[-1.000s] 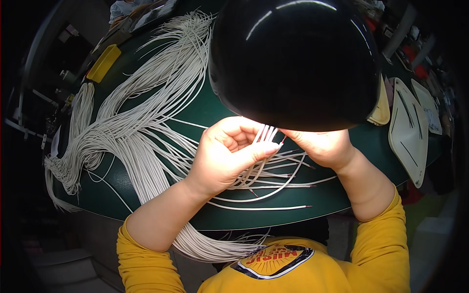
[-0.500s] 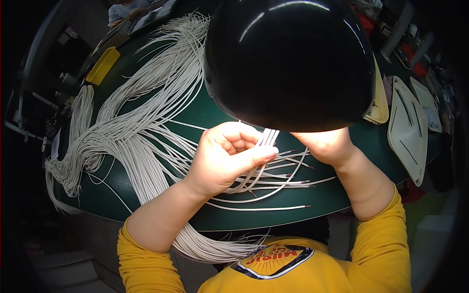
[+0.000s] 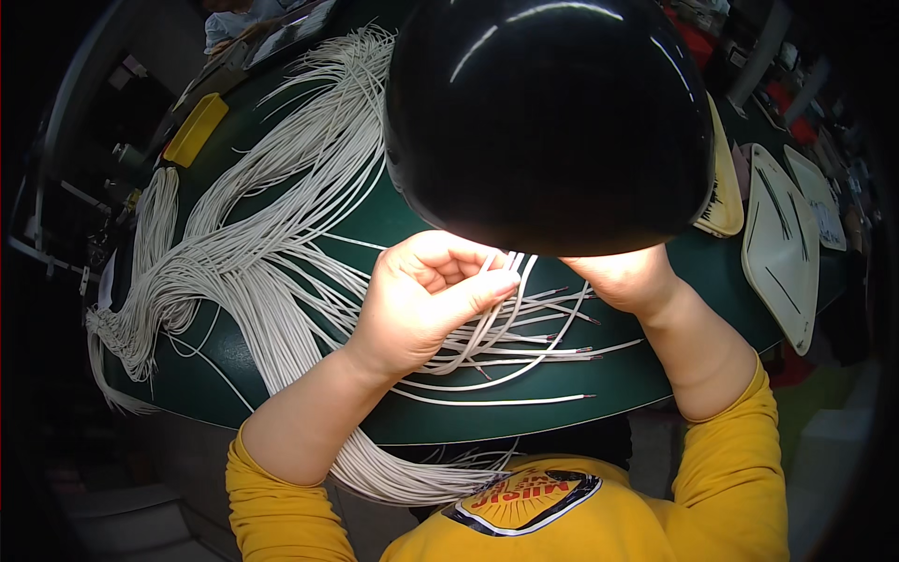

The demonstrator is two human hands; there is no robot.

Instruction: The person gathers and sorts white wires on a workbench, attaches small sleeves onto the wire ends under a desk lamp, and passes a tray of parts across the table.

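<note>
Left hand (image 3: 426, 304) pinched around wires (image 3: 510, 267)

Cap brim blocks my view
The black brim (image 3: 548, 122) hides my right hand's (image 3: 627, 279) fingers and the wire (image 3: 510, 265) tops there.

Single head-worn fisheye view, looking steeply down, close over the green table (image 3: 393, 225). Black cap brim (image 3: 548, 122) blocks upper centre; forearms enter from lower edge; edges bend near rim.
</note>
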